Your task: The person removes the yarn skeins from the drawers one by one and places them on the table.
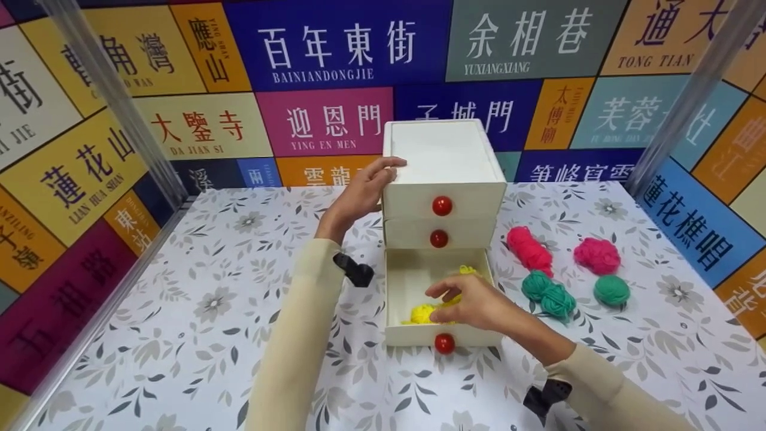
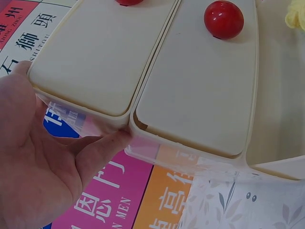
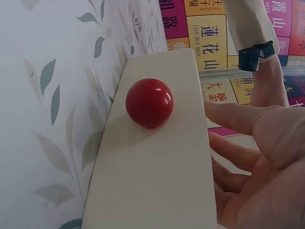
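Floral table [image 1: 179,335]; 3-drawer box [image 1: 443,152], bottom drawer [image 1: 413,336] out.
Left hand [image 1: 362,191] spread against box; right hand [image 1: 473,302], fingers apart, yellow yarn [image 1: 422,313] just beneath.

L hand [image 2: 43,157] holds edge of cream drawer unit [image 2: 193,86] w/ red knobs [image 2: 224,19]; yellow yarn [image 2: 297,16], part cropped, top R.
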Demonstrator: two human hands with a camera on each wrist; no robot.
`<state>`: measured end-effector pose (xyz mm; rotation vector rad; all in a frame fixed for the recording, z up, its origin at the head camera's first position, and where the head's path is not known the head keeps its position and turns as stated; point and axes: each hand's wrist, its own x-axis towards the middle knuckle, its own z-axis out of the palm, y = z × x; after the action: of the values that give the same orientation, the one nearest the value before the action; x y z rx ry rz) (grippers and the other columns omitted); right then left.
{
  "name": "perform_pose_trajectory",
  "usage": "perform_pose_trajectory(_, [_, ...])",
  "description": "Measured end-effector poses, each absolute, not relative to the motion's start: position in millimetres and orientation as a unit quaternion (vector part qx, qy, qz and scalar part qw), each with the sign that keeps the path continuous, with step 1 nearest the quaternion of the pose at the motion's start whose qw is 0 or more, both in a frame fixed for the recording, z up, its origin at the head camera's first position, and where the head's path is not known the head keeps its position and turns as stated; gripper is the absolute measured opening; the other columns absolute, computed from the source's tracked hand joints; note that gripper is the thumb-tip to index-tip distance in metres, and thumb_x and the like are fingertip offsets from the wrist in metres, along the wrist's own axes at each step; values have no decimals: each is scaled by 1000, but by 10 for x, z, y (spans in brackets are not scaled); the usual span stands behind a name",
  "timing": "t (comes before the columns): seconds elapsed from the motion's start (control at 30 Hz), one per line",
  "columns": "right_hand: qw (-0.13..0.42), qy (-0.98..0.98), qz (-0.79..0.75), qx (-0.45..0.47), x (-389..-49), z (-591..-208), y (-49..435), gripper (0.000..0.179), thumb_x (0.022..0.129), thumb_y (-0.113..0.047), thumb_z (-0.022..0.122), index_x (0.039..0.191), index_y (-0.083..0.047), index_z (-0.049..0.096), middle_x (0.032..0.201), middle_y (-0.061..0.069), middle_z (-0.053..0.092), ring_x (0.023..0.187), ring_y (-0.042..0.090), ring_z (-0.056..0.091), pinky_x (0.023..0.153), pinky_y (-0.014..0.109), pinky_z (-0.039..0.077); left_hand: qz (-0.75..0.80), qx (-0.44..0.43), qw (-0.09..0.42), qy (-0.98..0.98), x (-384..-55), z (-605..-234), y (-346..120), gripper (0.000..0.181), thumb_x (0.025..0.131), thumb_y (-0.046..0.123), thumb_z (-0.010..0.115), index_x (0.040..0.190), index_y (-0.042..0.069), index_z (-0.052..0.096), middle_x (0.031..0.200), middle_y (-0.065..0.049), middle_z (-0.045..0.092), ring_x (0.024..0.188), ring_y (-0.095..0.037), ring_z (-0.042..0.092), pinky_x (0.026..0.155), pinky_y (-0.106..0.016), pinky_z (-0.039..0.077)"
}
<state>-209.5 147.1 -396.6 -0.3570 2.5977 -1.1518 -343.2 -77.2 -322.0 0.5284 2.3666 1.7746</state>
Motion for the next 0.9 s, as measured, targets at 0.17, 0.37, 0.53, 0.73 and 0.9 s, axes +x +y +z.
perform_pose_trajectory(0.17, [162, 896, -394, -127, -2149, -3996, 1434, 43, 81, -17, 83, 121, -9, 71, 121, 10, 69, 108, 25, 64, 83, 32, 61, 588, 174, 67, 787, -3436, -3226, -769, 36, 108, 29, 39, 140, 23, 53, 143, -12, 54, 117, -28, 61, 102, -52, 53])
perform_pose_trajectory(0.37, [171, 896, -384, -141, -2203, -4054, 1405, 44, 82, -13, 82, 123, -5, 69, 123, 13, 69, 112, 30, 64, 90, 36, 59, 592, 179, 62, 783, -3428, -3233, -761, 36, 108, 27, 39, 141, 21, 53, 140, -14, 55, 113, -29, 62, 99, -51, 55])
perform_pose_trajectory(0.53, [177, 902, -372, -134, -2234, -4109, 1378, 41, 82, -10, 81, 121, -5, 70, 121, 12, 70, 111, 30, 66, 96, 39, 57, 588, 177, 61, 787, -3423, -3233, -755, 35, 108, 28, 39, 140, 22, 53, 144, -13, 53, 117, -29, 61, 101, -53, 54])
perform_pose_trajectory(0.73, [185, 914, -343, -111, -2257, -4152, 1332, 35, 83, -8, 80, 117, -9, 73, 119, 8, 71, 107, 25, 65, 101, 41, 55, 592, 172, 64, 785, -3431, -3238, -760, 35, 108, 28, 39, 139, 22, 54, 144, -12, 53, 118, -29, 61, 102, -53, 53])
perform_pose_trajectory(0.9, [192, 918, -329, -106, -2275, -4158, 1309, 32, 84, -8, 79, 116, -9, 74, 116, 8, 72, 102, 22, 64, 103, 42, 54, 591, 174, 64, 785, -3437, -3234, -765, 35, 107, 28, 40, 139, 22, 54, 145, -12, 52, 118, -29, 61, 102, -53, 53])
